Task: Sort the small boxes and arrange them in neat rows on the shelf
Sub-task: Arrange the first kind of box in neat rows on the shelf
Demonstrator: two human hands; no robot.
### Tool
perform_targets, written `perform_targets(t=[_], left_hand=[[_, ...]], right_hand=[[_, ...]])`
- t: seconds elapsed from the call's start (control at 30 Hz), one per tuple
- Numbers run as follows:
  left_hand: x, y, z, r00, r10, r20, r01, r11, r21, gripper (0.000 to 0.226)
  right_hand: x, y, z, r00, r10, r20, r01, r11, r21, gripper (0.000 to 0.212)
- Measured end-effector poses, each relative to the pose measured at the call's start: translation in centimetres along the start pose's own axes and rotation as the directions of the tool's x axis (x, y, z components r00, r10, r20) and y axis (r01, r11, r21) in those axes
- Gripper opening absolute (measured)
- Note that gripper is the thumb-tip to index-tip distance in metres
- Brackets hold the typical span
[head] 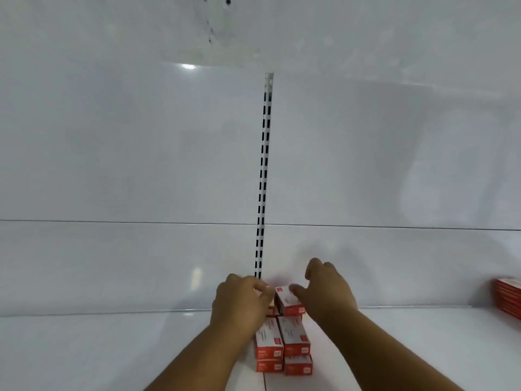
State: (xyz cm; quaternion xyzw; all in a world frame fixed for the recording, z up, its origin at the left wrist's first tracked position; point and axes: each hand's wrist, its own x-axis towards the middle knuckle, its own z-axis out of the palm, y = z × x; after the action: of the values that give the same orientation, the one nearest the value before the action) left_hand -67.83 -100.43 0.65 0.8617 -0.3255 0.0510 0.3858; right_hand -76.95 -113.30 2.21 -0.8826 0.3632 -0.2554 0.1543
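Shelving in progress. Two stacked rows of boxes stand on the shelf, below the slotted upright. The right hand holds the rearmost box; the left hand, fingers curled, pinches something hidden (probably another box). A pile far right of the upright seemingly awaits.

Centre: blocked by stacked small red-and-white cardboard boxes, flanked closely by the left hand and right hand.
Left: open white shelf surface is seen.
Right: open up to a red box stack, apparently at the edge.
Behind: closed by the white back panel and slotted upright rail.
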Motion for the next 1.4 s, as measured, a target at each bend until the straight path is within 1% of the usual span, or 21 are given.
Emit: perform_targets(t=[0.03,0.1,0.2,0.3,0.43,0.57,0.77,0.83,0.9,0.93,1.0,1.07,1.13,1.2,1.27,1.33,1.4], left_hand=[[0.2,0.4,-0.3,0.998,0.035,-0.048,-0.033,0.999,0.035,0.023],[0.2,1.7,-0.8,0.989,0.125,-0.08,-0.119,0.99,0.069,0.021],[-0.9,4.8,-0.3,0.96,0.276,-0.034,-0.275,0.96,0.047,0.024],[-2.8,8.7,1.8,0.913,0.407,0.014,-0.407,0.913,-0.004,0.025],[-4.8,14.8,6.5,0.859,0.507,0.072,-0.505,0.862,-0.049,0.027],[-6.6,21.4,12.2,0.813,0.568,0.127,-0.564,0.823,-0.072,0.028],[-9.1,32.1,21.2,0.778,0.594,0.203,-0.586,0.803,-0.108,0.028],[-9.6,35.7,23.9,0.77,0.604,0.205,-0.593,0.796,-0.119,0.028],[-10.2,38.5,26.7,0.78,0.592,0.204,-0.574,0.806,-0.144,0.028],[-10.4,39.5,27.9,0.791,0.571,0.218,-0.55,0.821,-0.156,0.029],[-10.4,41.1,30.4,0.811,0.529,0.251,-0.506,0.849,-0.153,0.034],[-9.7,42.3,32.4,0.823,0.509,0.252,-0.496,0.86,-0.117,0.041],[-8.8,43.2,33.9,0.843,0.478,0.245,-0.489,0.872,-0.02,0.046],[-8.3,43.6,35.0,0.843,0.456,0.286,-0.502,0.858,0.113,0.051],[-7.9,43.6,35.7,0.83,0.444,0.338,-0.522,0.831,0.19,0.053],[-7.4,43.7,35.9,0.826,0.465,0.317,-0.538,0.818,0.202,0.048],[-7.3,44.2,36.1,0.839,0.461,0.288,-0.52,0.835,0.18,0.042]], right_hand=[[-0.2,0.1,-0.7,1.0,-0.019,-0.022,0.02,1.0,0.018,0.032],[-0.6,1.0,-2.3,0.996,-0.053,-0.076,0.054,0.999,0.008,0.026],[-1.0,3.3,-5.5,0.979,-0.096,-0.178,0.093,0.995,-0.027,0.016],[-1.4,6.4,-8.7,0.966,-0.101,-0.238,0.087,0.994,-0.068,0.016],[-2.3,12.0,-13.0,0.956,-0.081,-0.283,0.046,0.991,-0.13,0.014],[-3.4,19.4,-17.3,0.949,-0.04,-0.314,-0.007,0.989,-0.147,0.016],[-4.0,33.2,-24.7,0.951,0.044,-0.305,-0.098,0.982,-0.165,0.017],[-4.1,37.4,-26.7,0.949,0.055,-0.31,-0.113,0.979,-0.171,0.015],[-4.0,40.9,-27.7,0.957,0.073,-0.282,-0.122,0.979,-0.16,0.013],[-3.7,42.3,-27.9,0.964,0.085,-0.253,-0.124,0.982,-0.143,0.016],[-2.7,44.4,-27.9,0.972,0.101,-0.21,-0.124,0.988,-0.097,0.023],[-1.3,46.2,-27.9,0.976,0.112,-0.185,-0.129,0.988,-0.084,0.029],[0.0,47.6,-27.7,0.98,0.124,-0.158,-0.143,0.983,-0.114,0.035],[1.0,48.8,-27.2,0.979,0.162,-0.125,-0.178,0.976,-0.129,0.038],[1.8,49.7,-26.6,0.979,0.194,-0.065,-0.2,0.974,-0.103,0.038],[2.4,50.2,-26.4,0.981,0.195,0.005,-0.194,0.978,-0.077,0.034],[2.7,50.8,-26.7,0.983,0.178,0.05,-0.176,0.983,-0.048,0.028]])
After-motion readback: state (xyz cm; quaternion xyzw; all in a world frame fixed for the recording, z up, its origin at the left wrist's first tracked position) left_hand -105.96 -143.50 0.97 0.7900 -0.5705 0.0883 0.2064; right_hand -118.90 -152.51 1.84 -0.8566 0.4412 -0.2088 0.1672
